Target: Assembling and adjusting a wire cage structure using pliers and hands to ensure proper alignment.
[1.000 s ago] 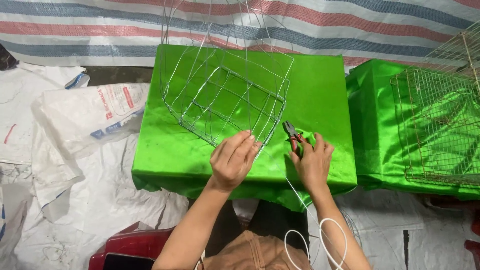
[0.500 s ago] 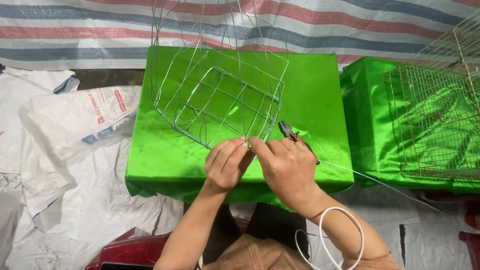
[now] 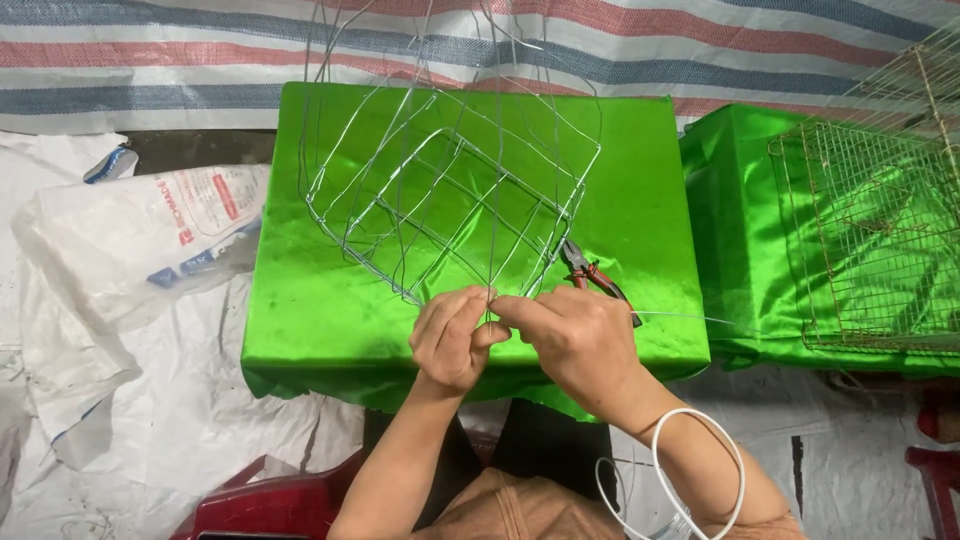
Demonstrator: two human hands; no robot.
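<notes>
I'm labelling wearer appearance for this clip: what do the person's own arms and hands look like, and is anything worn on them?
Both forearms are bare, with no sleeves in view. The left hand and right hand wear no gloves. A loose coil of thin white wire rings the right forearm like a bangle. No rings or watch visible.

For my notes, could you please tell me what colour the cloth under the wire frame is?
Bright, shiny green cloth, seen clearly in the head view.
</notes>
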